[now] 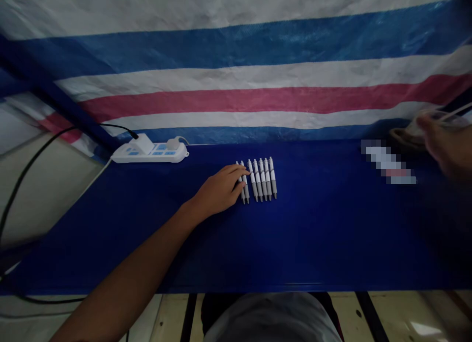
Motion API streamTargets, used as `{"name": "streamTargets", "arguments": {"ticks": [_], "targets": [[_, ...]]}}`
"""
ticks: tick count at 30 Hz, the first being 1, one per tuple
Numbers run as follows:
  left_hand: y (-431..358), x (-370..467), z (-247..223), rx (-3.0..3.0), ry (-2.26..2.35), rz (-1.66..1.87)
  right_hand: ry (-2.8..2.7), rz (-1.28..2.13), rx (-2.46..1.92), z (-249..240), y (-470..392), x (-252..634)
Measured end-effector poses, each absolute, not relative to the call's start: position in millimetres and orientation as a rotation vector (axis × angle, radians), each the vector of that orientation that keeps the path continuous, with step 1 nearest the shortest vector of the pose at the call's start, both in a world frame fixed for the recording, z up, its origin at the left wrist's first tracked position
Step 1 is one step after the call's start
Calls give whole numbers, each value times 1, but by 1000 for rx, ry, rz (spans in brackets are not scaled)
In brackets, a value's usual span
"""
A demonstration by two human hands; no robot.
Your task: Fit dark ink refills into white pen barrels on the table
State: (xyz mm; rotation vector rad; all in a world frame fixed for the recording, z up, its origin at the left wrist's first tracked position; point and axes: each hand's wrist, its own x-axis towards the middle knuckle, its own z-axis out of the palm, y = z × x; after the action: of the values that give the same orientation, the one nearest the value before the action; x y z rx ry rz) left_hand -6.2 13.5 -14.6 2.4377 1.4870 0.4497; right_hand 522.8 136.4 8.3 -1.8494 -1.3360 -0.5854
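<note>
Pens (263, 179), seven slim white-and-grey plastic ones, are lying aligned, one gap remaining; left hand (224, 188) is touching two, right hand (447, 146) is blurring, both grasps unclear

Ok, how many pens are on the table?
7 visible: two pens partly covered by the left hand, five pens side by side just right of them. The hand could hide more.

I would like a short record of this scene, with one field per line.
Pens: seven in a row, white and grey
Left hand: fingers over the two leftmost pens
Right hand: far right, near a brown object; grip too blurred to tell
Power strip: white, two plugs in it, left of the pens
Table: blue
Sheet: striped, behind the table
</note>
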Motion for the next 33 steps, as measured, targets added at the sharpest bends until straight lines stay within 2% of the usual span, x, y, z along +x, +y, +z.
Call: {"name": "streamTargets", "arguments": {"ticks": [1, 3, 7, 10, 12, 16, 22, 28, 30, 33], "targets": [[14, -6, -15, 2438, 1484, 454, -1180, -454, -1896, 9, 128, 509], [14, -7, -16, 2441, 1472, 476, -1152, -407, -1828, 12, 106, 476], [15, -7, -18, 2436, 1459, 499, -1462, -374, -1634, 28, 57, 393], [15, -8, -17, 2419, 1458, 495, -2082, -116, -1257, 34, 26, 323], [17, -9, -18, 2418, 1450, 520, -2529, 4, -859, 29, 12, 280], [19, -12, -20, 2439, 1417, 573, -2796, -25, -708, 8, 5, 221], [19, -12, -20, 2432, 1432, 557, -2816, -174, -714, -8, 17, 203], [18, -11, -19, 2402, 1451, 606, -2743, -459, -536, -14, 20, 204], [17, -12, -19, 2385, 1445, 641, -2669, -431, -527, -12, 22, 205], [17, -12, -21, 2358, 1446, 657, -2542, -154, -635, -5, 24, 208]]}}
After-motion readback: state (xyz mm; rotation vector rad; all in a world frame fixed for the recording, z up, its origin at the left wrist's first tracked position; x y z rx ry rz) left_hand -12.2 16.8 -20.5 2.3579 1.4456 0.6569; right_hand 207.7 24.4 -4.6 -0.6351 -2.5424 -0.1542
